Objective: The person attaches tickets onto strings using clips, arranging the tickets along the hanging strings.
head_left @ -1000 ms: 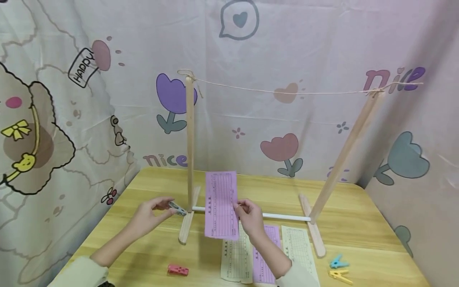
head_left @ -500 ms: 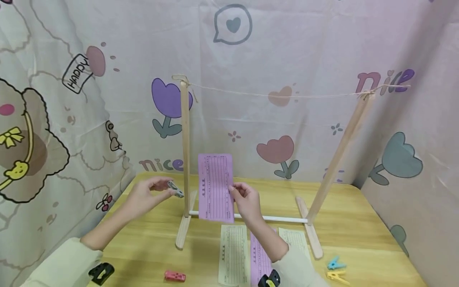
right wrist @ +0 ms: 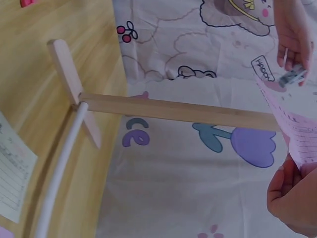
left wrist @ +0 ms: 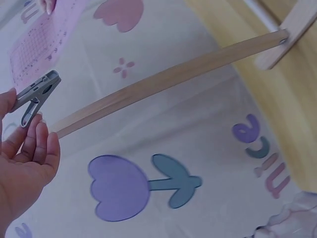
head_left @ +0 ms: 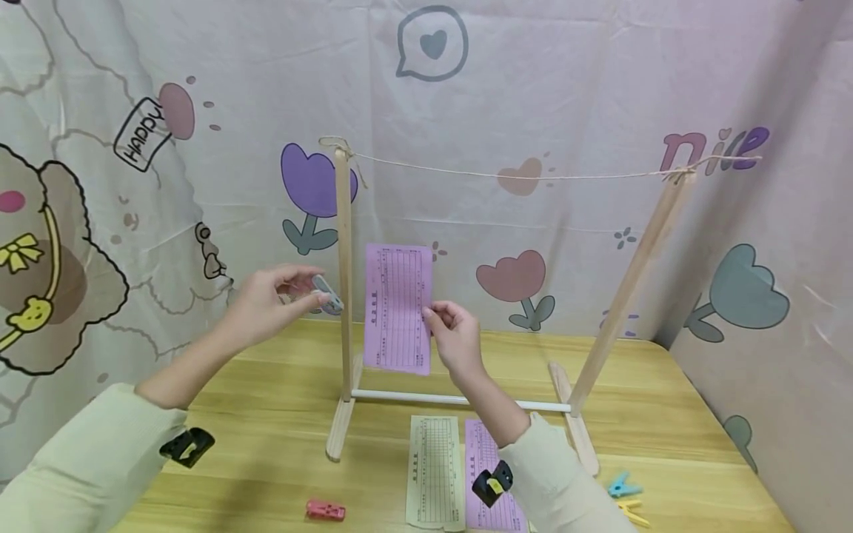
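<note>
My left hand (head_left: 269,305) pinches a grey clothespin (left wrist: 37,96) by its handles, just left of the rack's left wooden post (head_left: 344,259). Between thumb and fingers, my right hand (head_left: 458,337) grips the right edge of a purple printed paper slip (head_left: 397,307). The slip hangs upright in the air, right of that post and below the string (head_left: 466,172) tied between the two post tops. In the right wrist view the slip (right wrist: 302,136) looks bent, and the clothespin (right wrist: 293,75) is beyond it. The string carries nothing.
A pale green slip (head_left: 432,474) and another purple slip (head_left: 483,444) lie on the wooden table (head_left: 253,437), the latter partly behind my right arm. A red clothespin (head_left: 325,511) lies at front left; blue (head_left: 623,485) and yellow (head_left: 633,512) ones lie at right. A white rod (head_left: 413,397) joins the rack's feet.
Both hands have risen, carrying the grey clothespin and the purple slip up from near the white rod towards the string. The head view has shifted slightly.
</note>
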Motion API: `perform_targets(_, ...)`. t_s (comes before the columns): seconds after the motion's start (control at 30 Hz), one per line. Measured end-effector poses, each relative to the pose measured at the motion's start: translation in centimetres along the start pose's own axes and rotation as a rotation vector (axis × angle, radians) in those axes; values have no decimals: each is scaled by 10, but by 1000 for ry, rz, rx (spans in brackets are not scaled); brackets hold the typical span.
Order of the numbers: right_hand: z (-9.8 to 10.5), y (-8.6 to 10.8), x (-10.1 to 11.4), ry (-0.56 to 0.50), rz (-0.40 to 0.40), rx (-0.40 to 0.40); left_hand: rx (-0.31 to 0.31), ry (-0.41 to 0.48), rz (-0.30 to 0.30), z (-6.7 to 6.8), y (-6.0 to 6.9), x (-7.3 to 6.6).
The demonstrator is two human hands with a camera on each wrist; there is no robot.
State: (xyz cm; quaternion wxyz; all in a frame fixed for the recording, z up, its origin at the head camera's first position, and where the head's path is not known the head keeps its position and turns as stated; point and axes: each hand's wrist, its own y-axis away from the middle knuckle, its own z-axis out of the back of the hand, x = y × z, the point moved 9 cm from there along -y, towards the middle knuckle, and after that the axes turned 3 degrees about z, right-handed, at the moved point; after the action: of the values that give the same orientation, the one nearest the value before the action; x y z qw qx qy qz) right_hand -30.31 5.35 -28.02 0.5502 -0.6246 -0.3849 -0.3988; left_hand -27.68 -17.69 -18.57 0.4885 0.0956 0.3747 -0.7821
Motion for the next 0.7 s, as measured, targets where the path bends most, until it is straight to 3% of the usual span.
perform_targets(0.17, -3, -9, 11, -23, 21, -15, -7, 21, -4, 13, -16, -14)
perform_targets(0.5, 0, -27, 23, -25, 29, -76, -48, 62, 74, 31, -46, -38)
perform_targets(0.7, -10, -37, 30, -57, 18, -71, -66, 61, 77, 42, -61, -51)
